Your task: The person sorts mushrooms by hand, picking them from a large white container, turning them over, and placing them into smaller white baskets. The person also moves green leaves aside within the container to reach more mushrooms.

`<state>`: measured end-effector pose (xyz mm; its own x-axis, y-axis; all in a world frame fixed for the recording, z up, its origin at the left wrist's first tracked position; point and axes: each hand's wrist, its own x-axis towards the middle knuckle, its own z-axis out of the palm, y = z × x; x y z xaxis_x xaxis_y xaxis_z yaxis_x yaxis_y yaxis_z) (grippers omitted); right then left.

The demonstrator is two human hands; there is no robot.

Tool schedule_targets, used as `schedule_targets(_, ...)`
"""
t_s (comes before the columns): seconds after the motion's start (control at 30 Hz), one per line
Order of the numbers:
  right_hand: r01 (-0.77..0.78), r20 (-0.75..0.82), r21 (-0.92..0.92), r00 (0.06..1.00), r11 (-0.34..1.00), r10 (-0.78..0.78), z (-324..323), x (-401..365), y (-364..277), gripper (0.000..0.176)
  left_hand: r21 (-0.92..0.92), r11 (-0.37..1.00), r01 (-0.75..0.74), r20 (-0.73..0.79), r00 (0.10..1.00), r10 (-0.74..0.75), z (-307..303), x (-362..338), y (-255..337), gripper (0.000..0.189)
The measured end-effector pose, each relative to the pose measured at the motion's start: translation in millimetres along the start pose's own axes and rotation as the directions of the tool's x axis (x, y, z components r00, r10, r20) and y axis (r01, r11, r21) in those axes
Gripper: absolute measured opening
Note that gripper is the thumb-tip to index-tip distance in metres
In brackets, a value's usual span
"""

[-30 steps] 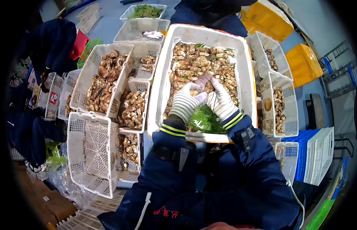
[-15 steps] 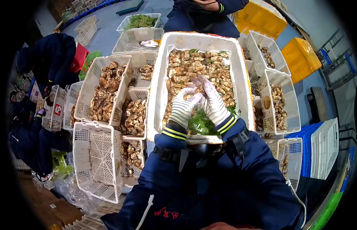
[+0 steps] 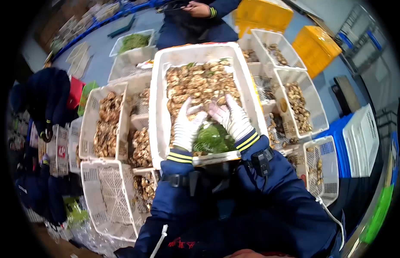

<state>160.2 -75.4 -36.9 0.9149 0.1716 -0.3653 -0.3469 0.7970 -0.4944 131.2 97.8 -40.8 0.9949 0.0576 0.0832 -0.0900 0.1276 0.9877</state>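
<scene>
A white foam box (image 3: 157, 116) sits in front of me, lined with white material and holding rows of brown-and-cream mushrooms (image 3: 200, 81). Green fern leaves (image 3: 213, 138) lie at its near end. Both my hands wear white striped gloves. Over the left part of the box is my left hand (image 3: 188, 125), fingers apart, with no item visible in it. My right hand (image 3: 230, 117) is spread above the mushrooms just right of it, also with nothing visible in its grasp. A small gap separates the two hands, and mushrooms show between them.
White plastic crates of mushrooms (image 3: 106, 124) stand left, and more crates (image 3: 299, 107) right. A lower-left crate (image 3: 109, 198) shows its bare mesh floor. Yellow boxes (image 3: 316, 49) and stacked blue-and-white crates (image 3: 354, 142) are further right. A person (image 3: 195, 26) sits opposite; others work at left.
My hands, close together at the fingertips before, have moved apart and opened over the mushrooms. The whole view has shifted, with the box now further left.
</scene>
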Motion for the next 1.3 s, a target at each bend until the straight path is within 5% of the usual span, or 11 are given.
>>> schedule_targets(0.13,0.19,-0.053,0.344,0.982,0.92,-0.183,-58,22,-59,0.048,-0.218,0.939,0.264,-0.119,0.948,-0.294,-10,7,-17,0.065)
schedule_targets(0.2,0.255,-0.108,0.563,0.966,0.786,-0.236,-67,20,-87,0.049,-0.259,0.931,0.258,-0.107,0.95,-0.293,-9,7,-20,0.06)
schedule_targets(0.37,0.498,-0.361,0.398,0.857,0.77,-0.367,-73,23,-97,0.063,-0.436,0.896,0.084,-0.35,0.902,-0.255,-18,6,-3,0.041)
schedule_targets(0.47,0.531,-0.159,-0.052,0.831,0.845,-0.532,-45,14,-81,0.05,-0.585,0.802,-0.12,-0.549,0.787,-0.282,-52,19,-7,0.028)
schedule_targets(0.57,0.464,0.297,-0.547,0.886,0.696,-0.357,-33,21,-44,0.048,-0.604,0.778,-0.175,-0.665,0.648,-0.37,-47,6,23,0.019)
schedule_targets(0.67,0.552,0.552,-0.833,0.823,0.036,0.133,-7,36,14,0.041,-0.556,0.79,-0.258,-0.694,0.668,-0.27,-58,10,6,0.019)
schedule_targets(0.73,0.647,0.443,-0.744,0.665,-0.168,0.602,-11,76,68,0.041,-0.569,0.788,-0.235,-0.675,0.681,-0.285,-61,10,-1,0.024)
schedule_targets(0.8,0.774,0.36,-0.553,0.555,-0.308,0.75,-16,83,105,0.044,-0.67,0.703,-0.241,-0.611,0.716,-0.337,-72,15,-7,0.026)
schedule_targets(0.83,0.716,0.154,-0.555,0.588,-0.423,0.794,-10,83,112,0.051,-0.659,0.714,-0.238,-0.623,0.704,-0.341,-74,16,-11,0.026)
schedule_targets(1.17,0.679,0.024,-0.634,0.495,-0.37,0.868,-37,97,158,0.069,-0.667,0.721,-0.19,-0.576,0.745,-0.336,-57,13,6,0.02)
schedule_targets(1.3,0.671,0.112,-0.645,0.557,-0.366,0.823,-51,107,165,0.066,-0.692,0.703,-0.163,-0.53,0.775,-0.343,-59,14,2,0.02)
